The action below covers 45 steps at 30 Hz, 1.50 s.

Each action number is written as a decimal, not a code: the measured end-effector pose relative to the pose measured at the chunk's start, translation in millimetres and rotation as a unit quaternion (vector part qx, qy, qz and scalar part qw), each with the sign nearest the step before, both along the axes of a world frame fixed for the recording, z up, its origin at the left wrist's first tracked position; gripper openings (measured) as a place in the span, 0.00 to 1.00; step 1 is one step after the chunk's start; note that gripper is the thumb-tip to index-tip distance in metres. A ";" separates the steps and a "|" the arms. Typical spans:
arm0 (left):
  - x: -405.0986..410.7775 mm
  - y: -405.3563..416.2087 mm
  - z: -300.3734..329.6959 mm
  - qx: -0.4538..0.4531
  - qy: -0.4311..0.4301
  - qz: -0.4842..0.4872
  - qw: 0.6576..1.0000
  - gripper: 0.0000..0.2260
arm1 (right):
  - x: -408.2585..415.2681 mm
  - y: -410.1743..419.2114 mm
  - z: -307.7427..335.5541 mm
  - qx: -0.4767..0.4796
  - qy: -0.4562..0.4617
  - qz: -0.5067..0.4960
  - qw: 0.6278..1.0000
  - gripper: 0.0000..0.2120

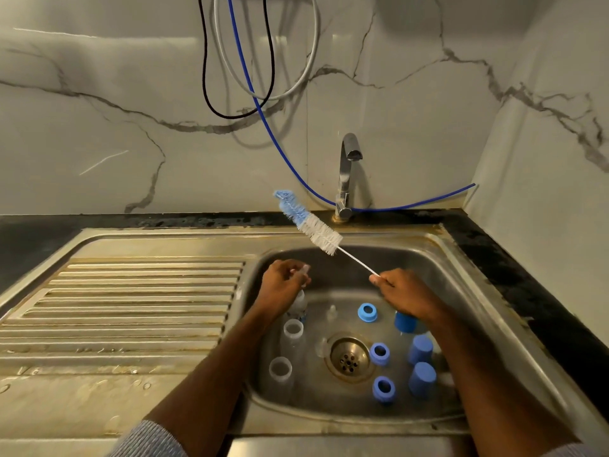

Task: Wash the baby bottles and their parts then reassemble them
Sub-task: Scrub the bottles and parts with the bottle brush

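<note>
My right hand (407, 293) pinches the wire handle of a bottle brush (311, 225), whose white and blue bristles point up and left toward the tap. Over the sink's left side, my left hand (283, 285) grips a small clear part (304, 270), probably a teat. In the steel sink (438, 268) stand clear bottles (292, 331) (280, 371), one more partly hidden under my left wrist. Blue collar rings (367, 312) (379, 353) (384, 388) and blue caps (421, 349) (422, 379) (405, 321) lie around the drain (349, 357). A clear teat (331, 312) sits near the middle.
The tap (347, 173) stands behind the sink with no water running. A ribbed drainboard (131, 301) stretches to the left. A blue hose (280, 143) and other cables hang on the marble wall. Dark counter (527, 291) borders the sink at the right.
</note>
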<state>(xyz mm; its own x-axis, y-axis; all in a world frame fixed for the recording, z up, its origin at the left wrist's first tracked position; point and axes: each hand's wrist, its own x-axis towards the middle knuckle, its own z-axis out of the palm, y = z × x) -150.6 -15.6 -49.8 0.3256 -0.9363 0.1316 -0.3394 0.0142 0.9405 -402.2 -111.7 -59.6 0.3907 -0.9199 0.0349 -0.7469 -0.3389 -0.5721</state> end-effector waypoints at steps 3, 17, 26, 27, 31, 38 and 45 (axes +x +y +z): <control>-4.3 0.8 -4.6 -0.006 -0.144 -0.092 0.985 0.06 | -1.4 -1.9 -2.5 0.020 -0.002 -0.001 1.000 0.22; -47.7 9.0 -36.8 0.140 -0.616 -0.343 0.695 0.16 | -3.7 2.0 -3.4 0.079 0.011 0.013 0.997 0.22; -59.8 11.8 -50.3 0.124 -0.691 -0.403 0.587 0.15 | -4.5 0.2 -1.4 0.090 0.003 0.014 0.996 0.23; -60.3 11.6 -51.7 0.125 -0.693 -0.410 0.580 0.16 | -5.0 0.2 -1.1 0.092 0.005 0.012 0.996 0.22; -61.6 9.2 -47.0 0.114 -0.662 -0.405 0.620 0.23 | -7.6 -0.6 1.2 0.112 0.009 0.010 0.994 0.20; -93.4 -5.0 -44.3 0.094 -0.584 -0.403 0.699 0.24 | -7.5 -1.0 8.2 0.130 -0.008 -0.007 0.991 0.13; -130.9 -5.8 -59.9 0.053 -0.629 -0.477 0.612 0.26 | -7.2 -1.8 10.8 0.141 -0.044 0.004 0.989 0.11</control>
<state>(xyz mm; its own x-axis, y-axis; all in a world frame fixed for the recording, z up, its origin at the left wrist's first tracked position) -281.5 -21.4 -109.8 -0.6725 -0.6458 -0.3616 -0.6800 0.7320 -0.0428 -409.4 -113.5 -48.8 0.4052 -0.8946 -0.1883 -0.6884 -0.1631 -0.7067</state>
